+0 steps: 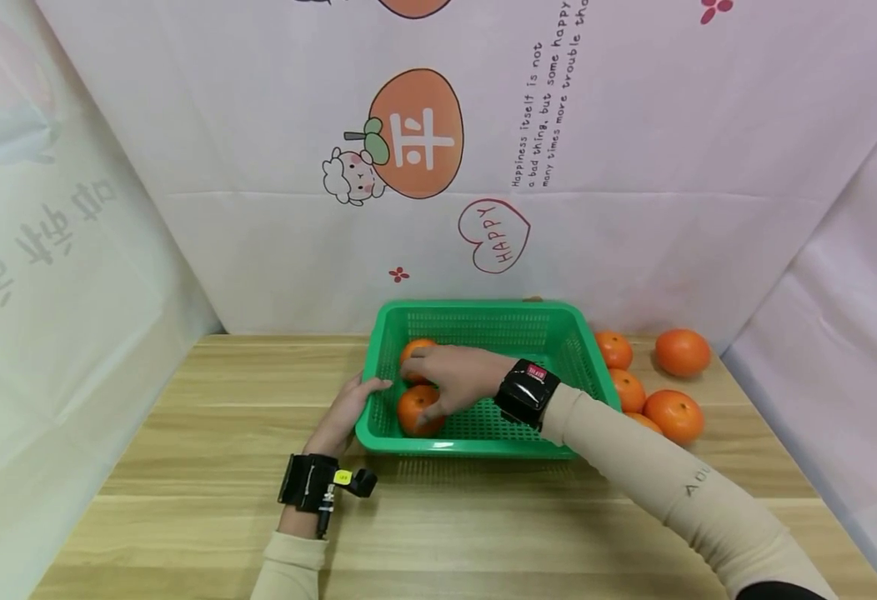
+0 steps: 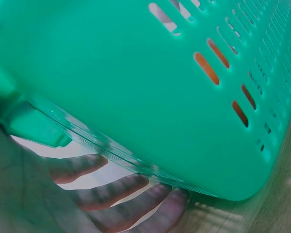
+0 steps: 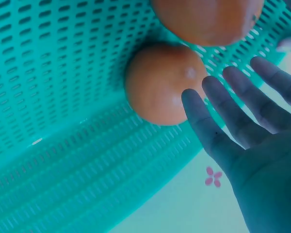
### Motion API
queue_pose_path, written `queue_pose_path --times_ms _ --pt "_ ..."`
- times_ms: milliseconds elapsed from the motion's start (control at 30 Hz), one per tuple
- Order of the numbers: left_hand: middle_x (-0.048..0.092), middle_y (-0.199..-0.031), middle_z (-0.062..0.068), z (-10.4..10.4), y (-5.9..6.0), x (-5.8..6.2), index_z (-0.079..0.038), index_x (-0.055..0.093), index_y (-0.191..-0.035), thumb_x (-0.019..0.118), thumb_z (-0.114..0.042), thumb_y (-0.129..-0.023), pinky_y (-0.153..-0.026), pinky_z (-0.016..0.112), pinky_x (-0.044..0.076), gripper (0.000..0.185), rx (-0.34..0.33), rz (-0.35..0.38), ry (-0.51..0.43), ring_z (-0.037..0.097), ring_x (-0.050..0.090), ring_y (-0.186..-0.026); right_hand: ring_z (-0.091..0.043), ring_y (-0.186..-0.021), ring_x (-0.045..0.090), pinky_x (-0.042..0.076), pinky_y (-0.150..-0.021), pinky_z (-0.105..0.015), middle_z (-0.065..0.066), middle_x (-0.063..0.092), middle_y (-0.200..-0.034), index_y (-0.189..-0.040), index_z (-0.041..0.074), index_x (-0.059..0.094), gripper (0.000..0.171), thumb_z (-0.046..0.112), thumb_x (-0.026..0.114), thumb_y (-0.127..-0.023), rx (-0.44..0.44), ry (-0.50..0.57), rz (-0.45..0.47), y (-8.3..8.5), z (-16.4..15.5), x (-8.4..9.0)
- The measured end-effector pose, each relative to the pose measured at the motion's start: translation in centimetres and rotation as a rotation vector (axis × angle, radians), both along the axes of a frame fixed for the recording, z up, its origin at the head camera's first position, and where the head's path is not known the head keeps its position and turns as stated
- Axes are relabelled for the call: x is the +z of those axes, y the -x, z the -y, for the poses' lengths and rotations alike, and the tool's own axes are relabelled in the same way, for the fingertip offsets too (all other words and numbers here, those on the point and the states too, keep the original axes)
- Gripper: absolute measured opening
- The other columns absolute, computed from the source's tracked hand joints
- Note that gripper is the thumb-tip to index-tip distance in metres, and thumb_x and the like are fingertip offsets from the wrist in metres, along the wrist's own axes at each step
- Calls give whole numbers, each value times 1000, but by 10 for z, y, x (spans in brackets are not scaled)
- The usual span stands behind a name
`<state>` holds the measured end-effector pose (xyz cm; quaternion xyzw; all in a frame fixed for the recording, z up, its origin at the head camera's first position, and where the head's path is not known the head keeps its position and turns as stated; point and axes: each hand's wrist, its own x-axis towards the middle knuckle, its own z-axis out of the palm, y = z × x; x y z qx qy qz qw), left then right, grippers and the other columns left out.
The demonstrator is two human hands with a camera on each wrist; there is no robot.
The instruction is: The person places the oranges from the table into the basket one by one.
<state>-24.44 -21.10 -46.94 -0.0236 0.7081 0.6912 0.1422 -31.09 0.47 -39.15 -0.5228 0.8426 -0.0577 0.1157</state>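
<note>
Head view shows the right hand (image 1: 449, 375) reaching into the green basket (image 1: 483, 312), which sits on the bench near the middle of its far edge, and the right wrist view shows that grip spread, fingers straight and just clear of the near orange (image 3: 162, 85) on the basket floor by the left wall. A second orange (image 1: 412, 350) lies just behind it, touching or nearly so. The left hand (image 1: 348, 412) steadies the basket from outside, thumb over the rim, and the left wrist view shows its fingers (image 2: 121, 191) laid loosely under the left wall rather than clamped. Four more oranges (image 1: 682, 352) lie loose on the bench beyond the basket's right side, near the far right corner. My worry is that the near orange, being round and free, could roll along the slotted floor if a fingertip brushes it, knocking its neighbour. With so light a hold on the left wall, the basket might also slide or tip on the smooth wood.
</note>
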Motion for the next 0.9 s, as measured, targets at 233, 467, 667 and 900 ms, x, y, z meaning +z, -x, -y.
queue_pose_path --times_ms 233,467,667,900 --pt "50 -160 18 0 0 1 -15 33 -164 51 -31 -104 -103 37 55 65 5 5 2 24 59 -131 -27 -134 59 53 -112 -43 -13 53 -156 -148 11 58 78 50 85 -86 -100 -8 17 1 -13 15" --pt "50 -158 20 1 0 1 -12 32 -165 51 -31 -105 -103 36 56 66 1 5 3 21 61 -127 -29 -138 58 52 -113 -46 -12 53 -156 -150 10 55 84 50 87 -83 -141 38 16 0 -30 33" --pt "47 -161 20 0 0 0 -11 28 -166 51 -29 -104 -110 42 54 68 3 -1 2 26 57 -136 -27 -137 58 52 -113 -46 -8 56 -153 -148 12 57 82 51 88 -82 -140 78 -18 0 -45 41" --pt "49 -161 17 0 1 -3 -14 30 -166 49 -28 -105 -107 39 55 65 4 -6 -5 25 57 -136 -29 -136 57 52 -113 -47 -8 56 -150 -146 15 58 79 49 89 -81 -171 80 -19 -3 -61 49"
